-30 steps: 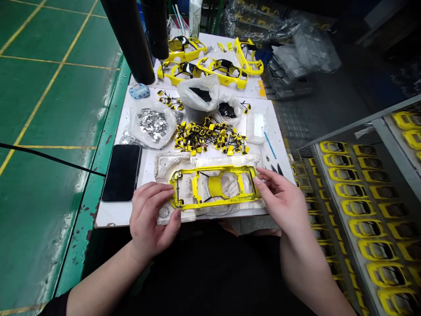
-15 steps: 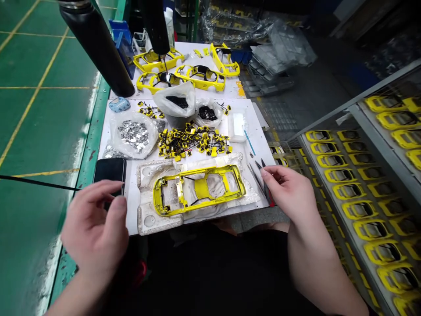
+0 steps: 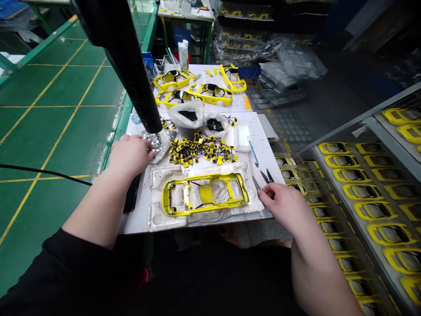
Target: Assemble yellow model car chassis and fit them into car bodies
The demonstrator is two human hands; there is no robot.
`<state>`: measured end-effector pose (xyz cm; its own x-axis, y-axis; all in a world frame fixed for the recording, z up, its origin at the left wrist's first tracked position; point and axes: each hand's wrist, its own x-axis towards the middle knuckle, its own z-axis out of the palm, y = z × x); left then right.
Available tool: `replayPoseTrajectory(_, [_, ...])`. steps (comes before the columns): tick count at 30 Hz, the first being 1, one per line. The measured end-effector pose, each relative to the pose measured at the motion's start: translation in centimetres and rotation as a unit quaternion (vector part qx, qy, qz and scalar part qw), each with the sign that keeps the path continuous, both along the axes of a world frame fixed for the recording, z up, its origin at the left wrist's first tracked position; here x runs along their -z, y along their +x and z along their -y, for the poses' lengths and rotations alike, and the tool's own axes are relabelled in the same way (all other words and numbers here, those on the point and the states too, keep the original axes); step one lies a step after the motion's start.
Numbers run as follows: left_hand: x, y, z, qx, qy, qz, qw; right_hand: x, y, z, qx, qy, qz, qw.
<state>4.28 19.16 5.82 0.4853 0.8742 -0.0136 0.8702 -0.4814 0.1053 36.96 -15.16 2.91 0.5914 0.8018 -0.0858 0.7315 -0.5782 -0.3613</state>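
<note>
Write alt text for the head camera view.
A left hand reaches a bag of silver pieces, and a right hand sits beside tweezers. Between them, a yellow car frame lies in a foam tray.

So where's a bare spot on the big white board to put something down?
Try the white board right of the thin blue tool, above the black tweezers. A narrow strip lies left of the white foam tray, by the black phone. The middle is crowded with small yellow-and-black parts.

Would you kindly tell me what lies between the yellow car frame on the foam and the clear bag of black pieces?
The head view shows a heap of small yellow-and-black parts there.
</note>
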Motion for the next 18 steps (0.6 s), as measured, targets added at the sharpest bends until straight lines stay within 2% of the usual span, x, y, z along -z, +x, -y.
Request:
replayPoseTrajectory(3, [0.2, 0.7, -0.3, -0.010, -0.002, -0.003, 1.000, -0.5, 0.6, 0.7, 0.014, 0.024, -0.036, 0.999])
replayPoseTrajectory(7, [-0.4, 0.6, -0.1, -0.026, -0.006, 0.011, 1.000, -0.8, 1.2, 1.7, 0.050, 0.074, -0.098, 0.991])
replayPoseTrajectory(13, [-1.5, 0.2, 0.5, -0.044, -0.025, 0.063, 0.997, -0.5, 1.5, 2.2, 0.097, 0.159, -0.198, 0.962])
replayPoseTrajectory(18, [-1.8, -0.2, 0.9, -0.062, -0.036, 0.120, 0.990, -1.1, 1.4, 1.6, 0.136, 0.225, -0.220, 0.939])
